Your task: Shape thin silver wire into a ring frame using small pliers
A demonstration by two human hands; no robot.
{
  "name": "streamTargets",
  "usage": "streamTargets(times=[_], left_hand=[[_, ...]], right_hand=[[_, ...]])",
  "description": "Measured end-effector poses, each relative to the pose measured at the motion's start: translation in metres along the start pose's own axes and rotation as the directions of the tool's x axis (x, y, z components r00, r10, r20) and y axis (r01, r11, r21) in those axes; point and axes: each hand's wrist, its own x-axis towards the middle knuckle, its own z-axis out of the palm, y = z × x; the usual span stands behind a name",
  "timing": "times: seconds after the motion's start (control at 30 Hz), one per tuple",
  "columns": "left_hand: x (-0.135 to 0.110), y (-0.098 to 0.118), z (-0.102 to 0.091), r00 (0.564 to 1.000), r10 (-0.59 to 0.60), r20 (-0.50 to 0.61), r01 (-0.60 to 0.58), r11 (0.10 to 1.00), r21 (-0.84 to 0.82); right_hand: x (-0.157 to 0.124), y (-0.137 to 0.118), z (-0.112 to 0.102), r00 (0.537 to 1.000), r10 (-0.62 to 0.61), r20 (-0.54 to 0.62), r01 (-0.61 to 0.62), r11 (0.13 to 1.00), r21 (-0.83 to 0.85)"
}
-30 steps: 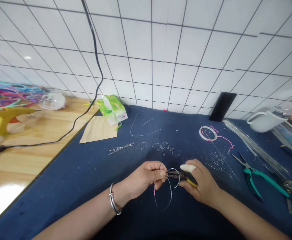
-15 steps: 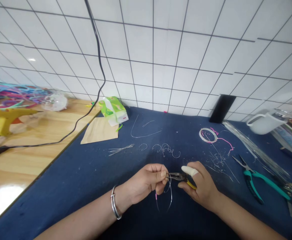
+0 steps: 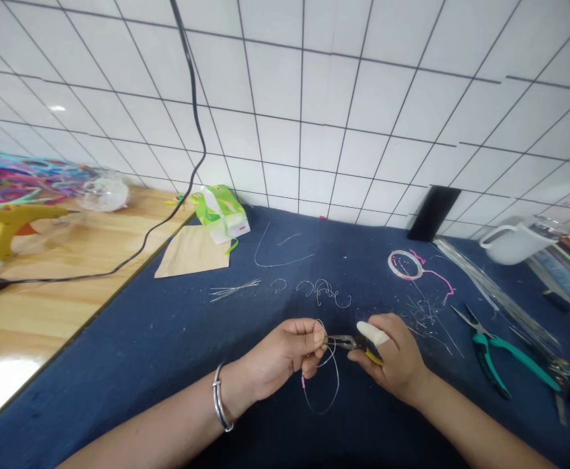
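Observation:
My left hand (image 3: 292,352) pinches a thin silver wire (image 3: 337,384) between thumb and fingers. The wire hangs below in a loop and carries a small pink piece (image 3: 303,382) on its left side. My right hand (image 3: 395,358), a white cover on one finger, is closed around yellow-handled pliers (image 3: 350,342). The pliers' jaws point left and meet the wire right at my left fingertips; whether they grip it is too small to tell. Beyond my hands lie several curled wire pieces (image 3: 324,292) and a small bundle of straight wires (image 3: 236,290).
Teal-handled pliers (image 3: 519,358) lie at right, near wire clippings (image 3: 426,316) and a round dish (image 3: 406,265) with pink bits. A white mug (image 3: 504,242) and a black slab (image 3: 434,213) stand by the wall. At left are a tissue pack (image 3: 221,212) and a yellow glue gun (image 3: 6,225).
The hanging wire has swung into a rounder, wider loop. Both hands stay almost in place, the pliers still at the left fingertips. The view has shifted slightly.

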Motion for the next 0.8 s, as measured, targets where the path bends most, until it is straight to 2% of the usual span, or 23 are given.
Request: streamTargets(times=[0.17, 0.37, 0.63, 0.73, 0.8], left_hand=[[-0.001, 0.0, 0.002, 0.996, 0.014, -0.085, -0.007, 0.996, 0.085], [-0.005, -0.005, 0.01, 0.972, 0.169, -0.16, -0.132, 0.966, 0.221], [-0.005, -0.007, 0.013, 0.942, 0.247, -0.227, -0.162, 0.928, 0.336], [-0.004, -0.008, 0.014, 0.932, 0.267, -0.245, -0.174, 0.923, 0.343], [-0.004, -0.008, 0.015, 0.941, 0.241, -0.236, -0.165, 0.939, 0.301]], right_hand=[[0.002, 0.005, 0.0, 0.998, -0.034, 0.06, 0.034, 0.999, 0.0], [0.002, 0.007, 0.002, 0.997, -0.03, 0.073, 0.03, 1.0, 0.009], [-0.001, 0.008, 0.004, 0.997, -0.021, 0.071, 0.021, 1.0, 0.007], [-0.001, 0.008, 0.005, 0.997, -0.016, 0.071, 0.016, 1.0, 0.004], [0.0, 0.008, 0.005, 0.997, -0.006, 0.075, 0.005, 1.0, 0.013]])
